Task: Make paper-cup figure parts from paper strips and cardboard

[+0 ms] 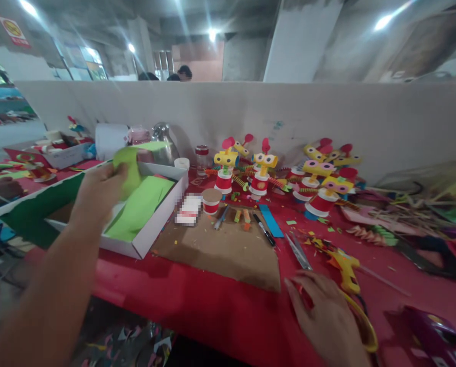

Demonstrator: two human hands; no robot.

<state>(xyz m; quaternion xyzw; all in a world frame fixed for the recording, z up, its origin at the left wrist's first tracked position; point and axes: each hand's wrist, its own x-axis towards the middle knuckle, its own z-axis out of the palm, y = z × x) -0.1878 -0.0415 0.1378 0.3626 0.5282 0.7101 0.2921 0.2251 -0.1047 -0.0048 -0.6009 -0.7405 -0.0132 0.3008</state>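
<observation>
My left hand (101, 193) is closed on a yellow-green paper sheet (130, 171), raised over a white cardboard box (157, 219). More light green paper (138, 211) lies inside that box. At the lower right, my right hand (321, 306) curls over the red handle of a pair of scissors (299, 252), whose blades point away from me on the red table. Part of the handle is hidden under the fingers. Just right of this hand lies a yellow hot glue gun (344, 267).
A brown cardboard sheet (220, 255) bears a marker (264, 229) and paper scraps. A blue strip (270, 220) and a paper cup (211, 200) are nearby. Several paper-cup figures (224, 173) stand behind, before a low partition (212, 107). A purple device (437, 331) sits at right.
</observation>
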